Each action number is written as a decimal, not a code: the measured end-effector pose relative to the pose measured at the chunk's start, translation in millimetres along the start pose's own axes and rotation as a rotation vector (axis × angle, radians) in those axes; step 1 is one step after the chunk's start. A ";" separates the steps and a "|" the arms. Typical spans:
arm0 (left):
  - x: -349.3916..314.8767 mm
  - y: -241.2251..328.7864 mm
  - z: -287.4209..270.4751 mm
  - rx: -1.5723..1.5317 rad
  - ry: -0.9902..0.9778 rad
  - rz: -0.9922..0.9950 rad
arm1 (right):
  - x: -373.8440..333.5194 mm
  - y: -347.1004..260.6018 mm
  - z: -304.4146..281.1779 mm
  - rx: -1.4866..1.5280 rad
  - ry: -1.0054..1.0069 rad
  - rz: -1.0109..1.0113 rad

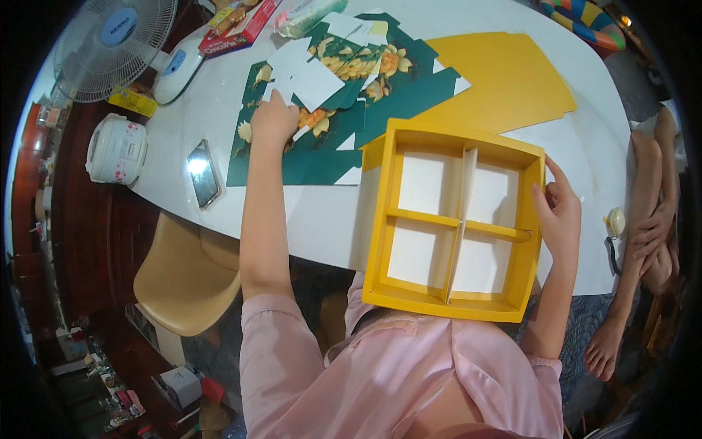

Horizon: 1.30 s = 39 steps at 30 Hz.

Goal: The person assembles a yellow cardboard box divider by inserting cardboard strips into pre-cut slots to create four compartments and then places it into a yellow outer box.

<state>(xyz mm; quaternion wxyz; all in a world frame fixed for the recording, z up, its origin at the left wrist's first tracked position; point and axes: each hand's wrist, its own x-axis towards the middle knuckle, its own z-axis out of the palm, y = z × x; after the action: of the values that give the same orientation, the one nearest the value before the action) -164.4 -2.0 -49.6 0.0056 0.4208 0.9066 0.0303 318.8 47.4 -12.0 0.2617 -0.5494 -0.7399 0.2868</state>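
A square yellow box (pixel 385 212) with a white bottom stands tilted against my body at the table edge. Crossed dividers (pixel 426 216) split its inside into compartments. My right hand (pixel 559 208) grips the box's right wall, thumb toward the rim and fingers behind. My left hand (pixel 276 124) is stretched out over flat green floral cardboard sheets (pixel 292 167). Its fingers are bent at the edge of a white card piece (pixel 319 86), one of several lying on the sheets; the fingertips are partly hidden.
A flat yellow cardboard sheet (pixel 504 84) lies behind the box. Left on the white table (pixel 219 219) are a phone (pixel 202 174), a white fan (pixel 121 36) and a red snack box (pixel 238 29). A rice cooker (pixel 117 150) and tan chair (pixel 186 282) are farther left. Another person's legs (pixel 643 175) are at right.
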 end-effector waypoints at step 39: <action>-100.2 105.2 -73.4 -1.623 -0.450 0.555 | 73.0 -112.2 12.5 0.110 -0.550 -0.468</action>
<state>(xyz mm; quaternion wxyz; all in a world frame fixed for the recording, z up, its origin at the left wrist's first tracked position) -22.1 -14.4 28.4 0.4730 0.4878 0.4484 0.5807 216.7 90.0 64.4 0.1407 -0.2525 -0.8718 0.3955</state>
